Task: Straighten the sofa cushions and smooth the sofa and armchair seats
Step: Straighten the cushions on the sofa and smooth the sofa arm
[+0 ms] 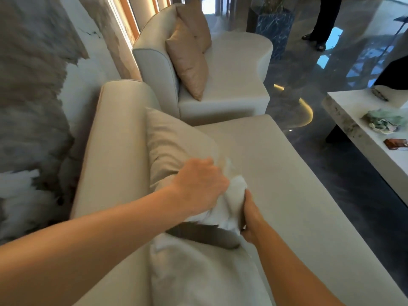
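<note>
A cream sofa (276,184) runs from the bottom of the view toward the back. A white fluffy cushion (229,202) stands on its seat against the backrest. My left hand (198,186) grips the cushion's top edge. My right hand (250,215) holds its front side. Behind it a beige cushion (174,146) leans on the backrest, creased. Another pale cushion (198,277) lies nearer to me. The cream armchair (238,85) stands beyond the sofa's end, with two tan cushions (189,58) propped against its back.
A white stone coffee table (364,142) stands to the right, with a crumpled green cloth (384,121) and a small brown packet (396,144) on it. A marble wall (33,107) is on the left. A person's dark trousers and shoes (320,23) stand on the glossy dark floor.
</note>
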Demonstrator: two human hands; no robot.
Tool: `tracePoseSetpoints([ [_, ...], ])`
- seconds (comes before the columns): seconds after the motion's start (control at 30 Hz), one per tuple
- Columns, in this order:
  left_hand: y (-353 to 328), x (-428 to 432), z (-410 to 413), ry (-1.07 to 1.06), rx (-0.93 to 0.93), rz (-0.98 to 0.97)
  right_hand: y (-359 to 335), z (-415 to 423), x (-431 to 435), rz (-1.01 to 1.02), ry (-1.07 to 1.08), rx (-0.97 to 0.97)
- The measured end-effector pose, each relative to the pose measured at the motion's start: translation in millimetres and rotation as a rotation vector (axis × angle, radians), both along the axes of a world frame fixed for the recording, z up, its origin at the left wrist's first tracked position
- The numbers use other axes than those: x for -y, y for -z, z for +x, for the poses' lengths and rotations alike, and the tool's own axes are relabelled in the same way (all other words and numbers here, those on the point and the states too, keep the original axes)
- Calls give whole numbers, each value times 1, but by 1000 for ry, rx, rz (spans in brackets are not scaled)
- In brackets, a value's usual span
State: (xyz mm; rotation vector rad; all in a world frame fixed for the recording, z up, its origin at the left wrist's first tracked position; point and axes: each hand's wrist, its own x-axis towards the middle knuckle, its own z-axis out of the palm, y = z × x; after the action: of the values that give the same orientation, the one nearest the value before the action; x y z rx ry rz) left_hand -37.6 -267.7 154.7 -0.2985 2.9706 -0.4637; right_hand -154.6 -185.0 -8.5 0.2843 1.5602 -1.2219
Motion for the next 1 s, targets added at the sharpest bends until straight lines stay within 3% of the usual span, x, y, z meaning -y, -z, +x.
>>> tracePoseSetpoints([
  [0.07,-10,-7,17,-120,-19,4,-9,30,9,50,-98,33],
  [0.17,-10,-20,41,-292,57,56,-12,60,13,90,-184,-161],
  [0.27,-4,-33,56,-327,114,124,-40,65,-4,85,-206,-217],
  [0.47,-21,-87,89,-378,261,173,-121,84,-99,73,-564,-350],
  [0.6,-43,-161,132,-576,233,308,-159,121,-194,138,-895,-652],
  [0.73,-39,-262,199,-873,90,552,-167,160,-312,152,-1189,-732],
  [0.83,-21,-361,259,-1022,153,540,-163,183,-415,188,-1486,-833],
  [0.93,1,-480,310,-1133,199,574,-158,205,-531,281,-1768,-767],
  [1.0,17,-547,324,-1195,142,610,-153,216,-596,308,-1764,-849],
])
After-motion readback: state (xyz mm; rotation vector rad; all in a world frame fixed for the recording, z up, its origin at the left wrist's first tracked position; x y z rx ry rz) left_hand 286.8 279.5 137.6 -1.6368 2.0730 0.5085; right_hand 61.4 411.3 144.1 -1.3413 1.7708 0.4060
